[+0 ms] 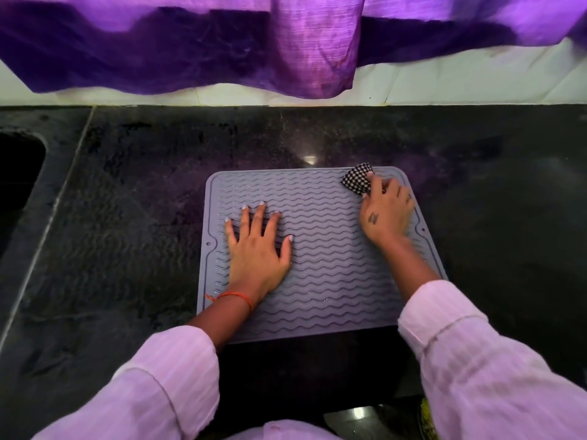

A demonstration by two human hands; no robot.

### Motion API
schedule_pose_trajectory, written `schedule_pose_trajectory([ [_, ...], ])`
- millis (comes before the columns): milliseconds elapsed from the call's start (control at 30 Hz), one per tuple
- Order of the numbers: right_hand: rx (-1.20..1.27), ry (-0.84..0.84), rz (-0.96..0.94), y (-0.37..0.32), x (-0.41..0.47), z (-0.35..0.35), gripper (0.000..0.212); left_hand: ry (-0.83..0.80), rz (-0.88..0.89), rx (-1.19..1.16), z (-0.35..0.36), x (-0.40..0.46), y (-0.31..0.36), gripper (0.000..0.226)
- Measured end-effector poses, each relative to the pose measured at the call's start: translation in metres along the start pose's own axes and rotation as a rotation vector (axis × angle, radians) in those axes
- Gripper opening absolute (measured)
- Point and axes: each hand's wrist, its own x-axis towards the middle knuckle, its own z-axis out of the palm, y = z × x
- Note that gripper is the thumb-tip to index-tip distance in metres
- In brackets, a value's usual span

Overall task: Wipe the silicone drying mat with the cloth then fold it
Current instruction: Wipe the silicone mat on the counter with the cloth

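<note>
A grey silicone drying mat point(327, 274) with wavy ridges lies flat on the dark stone counter, in front of me. My left hand point(257, 249) presses flat on the mat's left half, fingers spread and straight. My right hand point(386, 214) is at the mat's far right corner and grips a small bunched black-and-white checked cloth point(356, 179), which it holds down against the mat. Part of the cloth is hidden under the fingers.
The dark counter point(127, 233) stretches left to a sink opening point(16, 173) at the far left edge. A purple curtain point(222, 46) hangs over the white wall behind the counter. The counter's near edge runs just below the mat.
</note>
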Motion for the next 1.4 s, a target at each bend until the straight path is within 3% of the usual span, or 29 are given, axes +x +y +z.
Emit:
schedule_pose_trajectory([
  [200,0.122,-0.146,-0.027,0.009,0.012,-0.021,0.051,-0.005,0.003,-0.007,0.000,-0.001,0.000,0.069],
  [367,0.000,-0.008,-0.037,0.008,-0.047,-0.007,0.055,-0.003,0.003,-0.005,0.002,-0.001,0.000,0.068],
  [567,0.129,-0.131,-0.068,0.018,-0.040,-0.024,0.053,-0.010,0.004,0.004,0.000,-0.001,0.000,0.066],
  [733,0.093,0.051,-0.053,0.026,-0.097,-0.008,0.053,-0.012,0.004,0.005,0.001,-0.001,-0.001,0.066],
  [900,0.120,-0.068,-0.037,0.029,-0.084,-0.019,0.053,-0.003,0.009,-0.018,0.001,-0.001,-0.001,0.066],
  [1067,0.099,0.062,-0.019,0.036,-0.136,-0.009,0.052,-0.012,0.007,0.000,0.002,0.000,-0.001,0.067],
  [1200,0.132,0.014,-0.020,0.034,-0.124,-0.014,0.051,-0.002,0.013,0.002,0.002,-0.001,-0.002,0.066],
  [1400,0.145,0.139,-0.009,0.044,-0.171,-0.010,0.053,-0.004,0.018,0.010,0.002,-0.002,-0.002,0.067],
])
